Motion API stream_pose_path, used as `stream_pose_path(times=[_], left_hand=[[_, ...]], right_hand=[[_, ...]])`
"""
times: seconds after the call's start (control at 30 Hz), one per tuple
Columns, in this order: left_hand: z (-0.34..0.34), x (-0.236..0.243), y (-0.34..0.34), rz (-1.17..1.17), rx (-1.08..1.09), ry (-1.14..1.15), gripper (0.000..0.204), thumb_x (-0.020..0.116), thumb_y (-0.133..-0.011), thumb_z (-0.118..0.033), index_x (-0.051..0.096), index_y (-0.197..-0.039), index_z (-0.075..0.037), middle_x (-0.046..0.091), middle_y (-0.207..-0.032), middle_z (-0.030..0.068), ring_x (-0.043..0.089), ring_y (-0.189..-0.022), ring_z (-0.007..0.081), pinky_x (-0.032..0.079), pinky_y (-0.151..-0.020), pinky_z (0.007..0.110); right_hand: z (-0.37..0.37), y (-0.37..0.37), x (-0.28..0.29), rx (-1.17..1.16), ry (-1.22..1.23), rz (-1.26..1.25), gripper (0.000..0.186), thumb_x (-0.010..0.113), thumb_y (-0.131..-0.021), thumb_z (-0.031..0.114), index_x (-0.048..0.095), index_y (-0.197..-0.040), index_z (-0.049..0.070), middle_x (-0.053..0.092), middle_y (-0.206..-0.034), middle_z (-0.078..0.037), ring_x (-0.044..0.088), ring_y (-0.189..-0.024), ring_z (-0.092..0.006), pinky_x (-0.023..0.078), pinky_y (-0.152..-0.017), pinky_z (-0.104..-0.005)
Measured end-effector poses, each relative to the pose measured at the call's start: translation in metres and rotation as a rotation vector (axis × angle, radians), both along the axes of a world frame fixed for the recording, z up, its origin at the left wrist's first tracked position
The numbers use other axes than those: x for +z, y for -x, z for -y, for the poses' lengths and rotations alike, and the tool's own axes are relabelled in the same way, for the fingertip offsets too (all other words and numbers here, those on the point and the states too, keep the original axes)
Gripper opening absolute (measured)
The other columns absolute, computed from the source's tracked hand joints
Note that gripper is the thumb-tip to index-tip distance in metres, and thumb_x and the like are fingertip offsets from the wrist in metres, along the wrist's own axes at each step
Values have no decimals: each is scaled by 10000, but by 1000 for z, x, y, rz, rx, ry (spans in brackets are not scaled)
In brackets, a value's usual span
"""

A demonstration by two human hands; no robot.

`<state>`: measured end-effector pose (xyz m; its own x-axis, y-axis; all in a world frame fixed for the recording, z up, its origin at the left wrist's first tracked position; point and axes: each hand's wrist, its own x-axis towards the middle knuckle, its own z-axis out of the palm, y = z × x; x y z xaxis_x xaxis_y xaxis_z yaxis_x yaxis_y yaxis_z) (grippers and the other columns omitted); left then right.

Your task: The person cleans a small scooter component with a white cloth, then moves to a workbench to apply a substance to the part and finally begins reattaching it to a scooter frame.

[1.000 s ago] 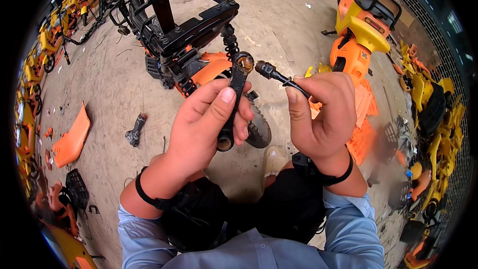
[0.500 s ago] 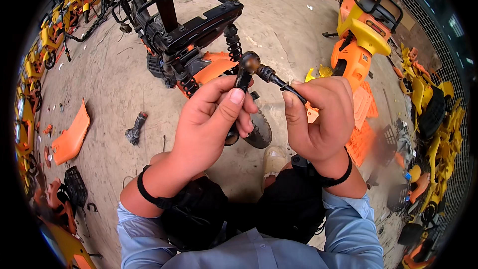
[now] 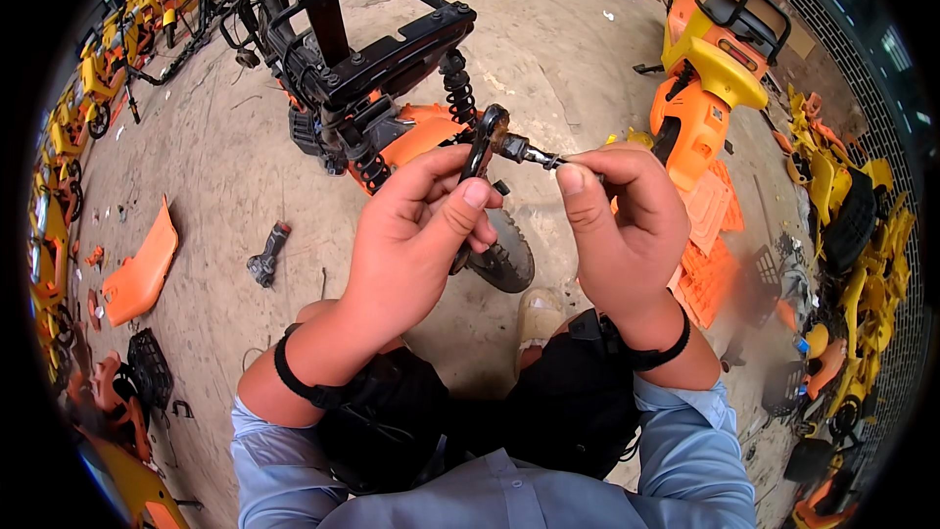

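Note:
Both hands meet in front of me over a black wrench-like tool (image 3: 478, 152) with a round, brownish head. My left hand (image 3: 406, 235) is closed round its handle, the thumb lying along the front; part of the handle is hidden by the fingers. From the head a short dark metal shaft (image 3: 529, 152) with a shiny section points right. My right hand (image 3: 632, 225) pinches the far end of this shaft between thumb and forefinger, hiding its tip. The shaft touches the head; whether it is fixed in it I cannot tell.
Ahead stands a stripped black scooter frame (image 3: 392, 54) with springs and a wheel (image 3: 507, 260). A grey power tool (image 3: 266, 255) and an orange panel (image 3: 142, 263) lie on the floor at left. An orange-yellow scooter (image 3: 700, 88) and piled yellow parts (image 3: 862, 284) are at right.
The tool has turned, so its head now shows more edge-on and the shaft's shiny section is visible. My right hand has shifted slightly left with the shaft.

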<state>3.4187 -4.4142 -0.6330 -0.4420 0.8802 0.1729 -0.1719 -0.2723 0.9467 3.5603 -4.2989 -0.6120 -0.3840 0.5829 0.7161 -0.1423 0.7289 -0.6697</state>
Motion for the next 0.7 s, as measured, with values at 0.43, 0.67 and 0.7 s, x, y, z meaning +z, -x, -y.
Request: stream_pose_path(times=[0.43,0.67,0.7], left_hand=[[1,7,2,161,-155,33,353,452,-1049,-260,532,-1253,17,643,-921,86,619,-711,120,506,-624,252],[1,11,1,263,-155,38,334,435,-1049,-286,498,-1226,-9,640,-854,115,606,-623,145,493,-564,258],[0,12,-1,260,-126,46,332,429,-1050,-282,487,-1233,-11,635,-834,120,592,-593,148,488,-544,258]], right_hand=[[-17,-7,0,182,345,-90,128,626,-960,140,607,-947,14,565,-796,-5,471,-648,-51,393,-564,-204],[-21,-3,-4,62,-21,-18,100,696,-885,67,637,-933,4,584,-819,-49,493,-648,-85,394,-570,-208],[-22,-2,-5,47,-86,-21,103,704,-875,65,639,-928,4,587,-817,-56,499,-645,-92,397,-560,-212]])
